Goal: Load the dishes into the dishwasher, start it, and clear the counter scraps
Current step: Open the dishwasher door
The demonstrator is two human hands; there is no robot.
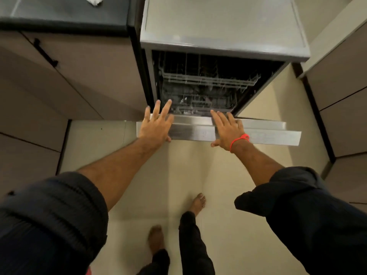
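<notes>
The dishwasher [224, 44] stands ahead with its steel door [264, 133] partly open, top edge tilted toward me. Inside, the upper wire rack [210, 80] and a lower rack [198, 104] show; the contents are dark and hard to make out. My left hand [156, 124] lies flat on the door's top edge at its left end, fingers straight. My right hand [226, 127], with a red band on the wrist, presses flat on the same edge near the middle. Neither hand grips anything.
A dark counter [63, 14] lies at the upper left with a white crumpled scrap [94, 0] at its far edge. Brown cabinet fronts [59, 80] flank both sides. My bare feet [198, 203] stand on the pale tiled floor.
</notes>
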